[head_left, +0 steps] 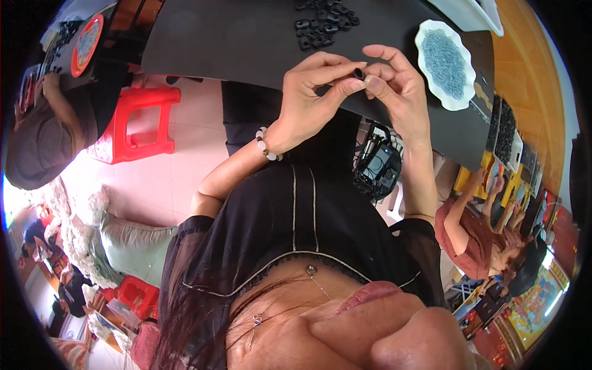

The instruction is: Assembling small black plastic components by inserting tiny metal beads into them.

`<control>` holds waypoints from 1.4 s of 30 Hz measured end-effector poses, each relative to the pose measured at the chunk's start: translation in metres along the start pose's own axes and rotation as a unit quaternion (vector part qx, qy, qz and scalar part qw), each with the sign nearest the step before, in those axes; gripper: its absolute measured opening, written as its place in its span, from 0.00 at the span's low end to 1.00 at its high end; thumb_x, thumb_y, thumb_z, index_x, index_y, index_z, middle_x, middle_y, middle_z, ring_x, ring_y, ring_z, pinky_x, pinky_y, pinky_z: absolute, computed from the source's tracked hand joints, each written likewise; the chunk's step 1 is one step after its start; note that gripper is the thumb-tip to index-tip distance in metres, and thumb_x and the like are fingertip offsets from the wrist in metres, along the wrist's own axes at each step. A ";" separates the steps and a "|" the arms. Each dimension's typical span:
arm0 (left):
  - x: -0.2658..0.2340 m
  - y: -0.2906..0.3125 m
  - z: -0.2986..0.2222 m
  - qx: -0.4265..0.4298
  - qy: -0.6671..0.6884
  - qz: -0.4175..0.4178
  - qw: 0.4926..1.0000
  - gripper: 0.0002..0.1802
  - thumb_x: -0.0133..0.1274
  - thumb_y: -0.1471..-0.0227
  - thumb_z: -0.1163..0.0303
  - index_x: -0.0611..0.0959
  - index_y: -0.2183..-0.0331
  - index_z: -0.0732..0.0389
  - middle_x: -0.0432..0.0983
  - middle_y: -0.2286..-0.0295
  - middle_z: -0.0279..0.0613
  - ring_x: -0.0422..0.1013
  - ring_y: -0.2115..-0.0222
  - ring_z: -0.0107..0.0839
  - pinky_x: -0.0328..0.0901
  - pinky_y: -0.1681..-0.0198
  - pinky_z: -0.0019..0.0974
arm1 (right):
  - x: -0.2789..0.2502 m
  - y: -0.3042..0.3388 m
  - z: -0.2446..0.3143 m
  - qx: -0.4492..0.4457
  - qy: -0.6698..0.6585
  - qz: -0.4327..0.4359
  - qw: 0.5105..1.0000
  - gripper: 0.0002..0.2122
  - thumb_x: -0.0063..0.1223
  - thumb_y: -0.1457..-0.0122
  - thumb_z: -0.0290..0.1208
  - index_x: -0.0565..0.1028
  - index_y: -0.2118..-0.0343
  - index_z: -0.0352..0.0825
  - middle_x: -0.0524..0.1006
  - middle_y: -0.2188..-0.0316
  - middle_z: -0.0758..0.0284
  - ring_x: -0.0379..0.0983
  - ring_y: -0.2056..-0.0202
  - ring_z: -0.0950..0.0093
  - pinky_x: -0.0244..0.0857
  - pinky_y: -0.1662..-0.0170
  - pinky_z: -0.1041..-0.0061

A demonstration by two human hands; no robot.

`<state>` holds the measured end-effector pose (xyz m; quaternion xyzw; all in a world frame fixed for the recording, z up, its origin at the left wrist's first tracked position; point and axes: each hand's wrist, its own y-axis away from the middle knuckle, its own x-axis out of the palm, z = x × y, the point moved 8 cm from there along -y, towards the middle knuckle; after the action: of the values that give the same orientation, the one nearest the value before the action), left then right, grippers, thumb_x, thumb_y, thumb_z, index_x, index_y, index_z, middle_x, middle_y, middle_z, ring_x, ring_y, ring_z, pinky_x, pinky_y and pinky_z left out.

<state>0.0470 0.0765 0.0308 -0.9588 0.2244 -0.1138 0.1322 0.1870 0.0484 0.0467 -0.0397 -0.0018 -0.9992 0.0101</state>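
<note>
Over the near edge of the dark table [216, 43], both of my hands meet at a small black hollow part [358, 73]. My left hand [314, 89] pinches it between thumb and fingers, a beaded bracelet on that wrist. My right hand [398, 89] has thumb and forefinger closed at the part's right end, its other fingers curled loosely; anything tiny between those tips is hidden. Beyond my hands lies a heap of small black plastic parts [317, 32]. To the right, a white scalloped plate [467, 52] holds many tiny grey-blue pieces.
A white tray [475, 15] stands at the far right. Below the table edge hangs a black device with cables [379, 163]. Left of me are a red plastic stool [139, 126] and a person beside a red plate [80, 61]. Other people [468, 237] sit at the right.
</note>
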 end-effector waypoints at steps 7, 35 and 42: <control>0.011 0.002 0.010 -0.061 0.037 -0.011 0.997 0.11 0.57 0.44 0.72 0.83 0.61 0.67 0.78 0.63 0.44 0.77 0.65 0.27 0.73 0.64 0.26 | -0.030 0.006 0.009 0.001 0.152 -0.034 0.988 0.13 0.59 0.42 0.30 0.75 0.56 0.32 0.79 0.72 0.72 0.70 0.71 0.85 0.65 0.65 0.84; 0.017 -0.001 0.015 -0.109 0.065 -0.006 0.992 0.11 0.57 0.44 0.73 0.82 0.60 0.68 0.79 0.70 0.39 0.76 0.73 0.23 0.71 0.69 0.25 | -0.168 0.018 0.037 -0.001 0.520 -0.225 0.824 0.08 0.58 0.46 0.29 0.80 0.63 0.35 0.80 0.71 0.64 0.74 0.71 0.75 0.68 0.64 0.75; 0.013 -0.001 0.014 -0.106 0.039 0.001 0.994 0.16 0.52 0.40 0.67 0.80 0.53 0.66 0.80 0.68 0.43 0.76 0.71 0.24 0.72 0.67 0.26 | -0.171 -0.001 0.027 -0.037 0.525 -0.217 0.822 0.06 0.58 0.45 0.28 0.81 0.65 0.35 0.80 0.73 0.65 0.74 0.72 0.76 0.68 0.64 0.76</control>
<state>0.0626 0.0742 0.0199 -0.9619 0.2415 -0.1268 0.0209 0.3591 0.0529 0.0599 0.4922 0.0327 -0.8444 -0.2087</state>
